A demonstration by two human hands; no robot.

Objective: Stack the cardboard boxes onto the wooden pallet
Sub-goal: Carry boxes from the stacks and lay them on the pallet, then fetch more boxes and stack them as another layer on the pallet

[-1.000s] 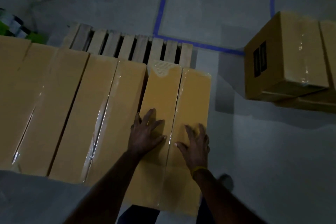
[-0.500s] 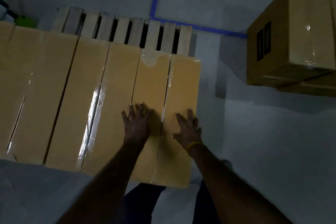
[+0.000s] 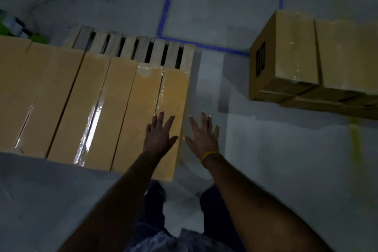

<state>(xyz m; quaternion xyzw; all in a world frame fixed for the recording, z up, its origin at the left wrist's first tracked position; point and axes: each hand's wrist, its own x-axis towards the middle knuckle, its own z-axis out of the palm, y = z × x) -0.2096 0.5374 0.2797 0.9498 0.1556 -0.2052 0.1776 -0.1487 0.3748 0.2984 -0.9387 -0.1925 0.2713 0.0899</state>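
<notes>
The fingers [image 3: 161, 116] of both hands are spread flat and hold nothing. The left hand [image 3: 158, 135] is over the last box [image 3: 151, 112] on the pallet [image 3: 143, 47]. The right hand [image 3: 203, 137] is off its edge, over the floor [image 3: 276, 170]. That box looks placed. Next, fetch one from the pile [image 3: 306, 57]; the way is open.

pallet [image 3: 143, 47]: mostly hidden under the taped boxes [image 3: 92, 104]; only the far slat ends showed.
leftmost box [image 3: 18, 88]: cut off by the left edge.
right stack [image 3: 327, 57]: ran out past the right edge.
black label [image 3: 260, 59]: too small to read.
green item [image 3: 12, 28]: partly hidden and cut off, unidentifiable.
left hand [image 3: 159, 135]: contact with the box lid could not be told.
</notes>
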